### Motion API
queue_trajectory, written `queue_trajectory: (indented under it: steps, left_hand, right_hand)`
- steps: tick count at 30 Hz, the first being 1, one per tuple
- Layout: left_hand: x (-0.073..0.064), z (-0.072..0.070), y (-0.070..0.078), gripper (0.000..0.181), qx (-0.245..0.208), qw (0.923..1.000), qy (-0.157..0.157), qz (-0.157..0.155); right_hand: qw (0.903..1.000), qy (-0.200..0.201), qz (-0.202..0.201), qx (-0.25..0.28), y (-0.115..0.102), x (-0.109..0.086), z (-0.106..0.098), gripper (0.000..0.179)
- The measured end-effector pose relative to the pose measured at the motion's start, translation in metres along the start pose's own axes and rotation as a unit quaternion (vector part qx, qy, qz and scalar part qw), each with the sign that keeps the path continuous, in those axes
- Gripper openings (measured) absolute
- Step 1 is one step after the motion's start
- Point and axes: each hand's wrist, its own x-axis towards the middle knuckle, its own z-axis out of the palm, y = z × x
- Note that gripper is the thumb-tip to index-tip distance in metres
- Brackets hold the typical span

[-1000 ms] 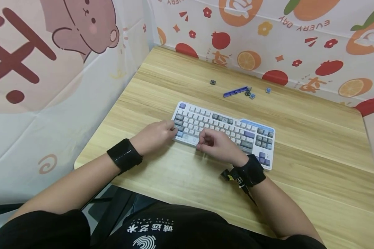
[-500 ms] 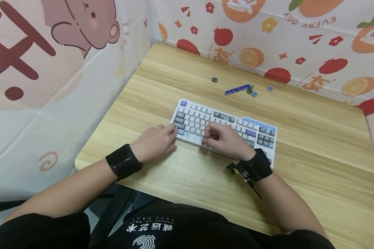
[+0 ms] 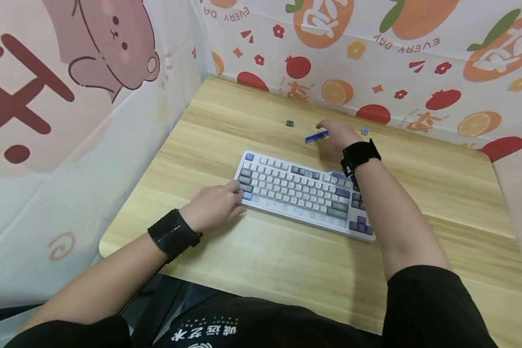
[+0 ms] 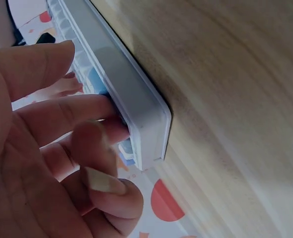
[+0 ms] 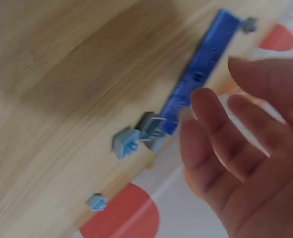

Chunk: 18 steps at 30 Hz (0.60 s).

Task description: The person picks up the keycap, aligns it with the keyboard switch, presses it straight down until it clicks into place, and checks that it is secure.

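Note:
A white keyboard [image 3: 287, 186] with white, grey and purple keys lies on the table. At its left end rests my left hand [image 3: 215, 205]; in the left wrist view two fingertips [image 4: 99, 106] touch the corner keys while other fingers bend below. My right hand [image 3: 341, 134] hovers over a long blue spacebar keycap [image 5: 201, 69] lying underside up behind the keyboard. Its fingers are loosely bent, with nothing between them. By one end of the spacebar sit a grey keycap [image 5: 151, 130] and a light blue keycap [image 5: 125, 143]; the right hand hides them in the head view.
Another light blue keycap [image 3: 365, 131] lies to the right, and a dark keycap [image 3: 289, 123] to the left of the spacebar. The wooden table [image 3: 439, 193] meets a fruit-print cloth [image 3: 409, 63] at the back and another printed cloth [image 3: 126, 135] on the left.
My right hand has moved from the keyboard's front row to the loose keycaps at the back. My left hand stays at the keyboard's left end. The head view has shifted slightly.

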Motion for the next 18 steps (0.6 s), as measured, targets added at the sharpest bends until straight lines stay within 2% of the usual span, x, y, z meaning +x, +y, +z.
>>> queue_trajectory:
  steps: [5, 9, 14, 16, 18]
  left_hand:
    - [0.0, 0.004, 0.002, 0.025, -0.003, 0.9998, 0.011, 0.014]
    - [0.004, 0.003, -0.002, 0.028, -0.03, 0.9994, 0.0, 0.015]
    - [0.01, -0.004, -0.011, 0.032, -0.085, 0.9959, -0.024, -0.021]
    - [0.012, -0.008, -0.012, 0.03, -0.094, 0.9948, -0.014, -0.037]
    - [0.015, -0.012, -0.012, 0.026, -0.1, 0.9941, 0.013, -0.039]
  right_hand:
    - [0.9981, -0.058, 0.013, -0.019, 0.003, 0.014, 0.011, 0.068]
    - [0.9989, -0.047, -0.005, -0.004, 0.007, 0.014, 0.013, 0.059]
    - [0.9951, -0.026, -0.039, 0.087, 0.007, 0.0, 0.008, 0.042]
    - [0.9902, -0.015, -0.049, 0.13, 0.004, -0.009, 0.007, 0.036]
    - [0.981, 0.0, -0.057, 0.186, 0.001, -0.02, 0.006, 0.031]
